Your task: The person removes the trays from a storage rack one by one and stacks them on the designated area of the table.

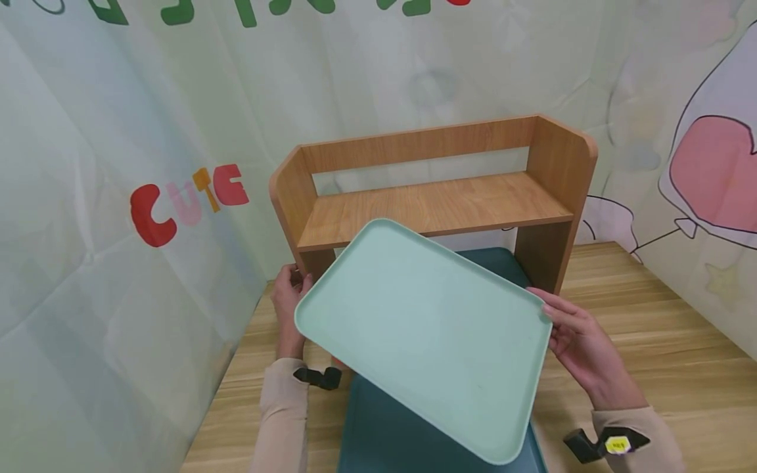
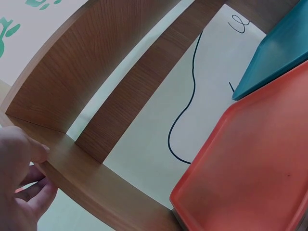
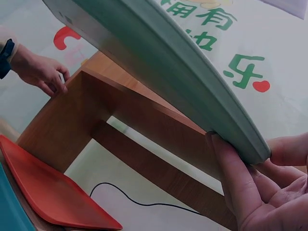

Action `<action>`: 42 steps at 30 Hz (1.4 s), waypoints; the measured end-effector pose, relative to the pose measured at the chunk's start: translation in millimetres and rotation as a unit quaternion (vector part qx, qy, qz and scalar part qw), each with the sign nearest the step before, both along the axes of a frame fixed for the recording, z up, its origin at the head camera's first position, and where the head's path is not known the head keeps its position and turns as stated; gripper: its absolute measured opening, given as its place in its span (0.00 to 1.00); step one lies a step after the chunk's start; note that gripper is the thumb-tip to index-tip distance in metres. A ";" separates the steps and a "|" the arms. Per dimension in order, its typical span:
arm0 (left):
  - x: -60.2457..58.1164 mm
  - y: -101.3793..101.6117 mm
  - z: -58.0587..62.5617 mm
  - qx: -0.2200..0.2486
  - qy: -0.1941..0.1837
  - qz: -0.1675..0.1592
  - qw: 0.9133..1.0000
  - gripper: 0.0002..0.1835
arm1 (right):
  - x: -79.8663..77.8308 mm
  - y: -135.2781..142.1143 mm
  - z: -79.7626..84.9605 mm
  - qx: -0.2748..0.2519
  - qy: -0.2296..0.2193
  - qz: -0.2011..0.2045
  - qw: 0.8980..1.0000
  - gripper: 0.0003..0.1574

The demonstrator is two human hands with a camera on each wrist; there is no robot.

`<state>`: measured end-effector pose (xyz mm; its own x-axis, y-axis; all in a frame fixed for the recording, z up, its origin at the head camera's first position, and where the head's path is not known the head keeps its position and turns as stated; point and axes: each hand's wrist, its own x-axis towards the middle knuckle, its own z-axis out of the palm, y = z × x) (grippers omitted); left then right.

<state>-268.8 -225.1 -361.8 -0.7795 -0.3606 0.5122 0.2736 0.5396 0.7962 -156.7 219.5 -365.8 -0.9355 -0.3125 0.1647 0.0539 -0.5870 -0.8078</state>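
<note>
My right hand pinches one corner of a light green tray, which it holds up at a slant in front of the wooden desk shelf. In the right wrist view, the thumb and fingers grip the tray's rim from opposite sides. My left hand grips the front edge of the shelf's left side panel, below the upper board. A red-orange tray and a teal tray show by the shelf in the left wrist view; the green tray covers most of that area from the head.
A dark teal tray lies on the wood-grain table in front, partly under the raised tray. Another dark tray shows in the shelf's lower space. Printed cloth hangs behind and at the sides.
</note>
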 end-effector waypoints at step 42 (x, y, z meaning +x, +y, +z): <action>-2.0 0.6 -1.9 -0.012 0.004 0.024 1.000 0.12 | 15.5 46.3 -22.5 0.122 -0.040 0.032 0.991 0.25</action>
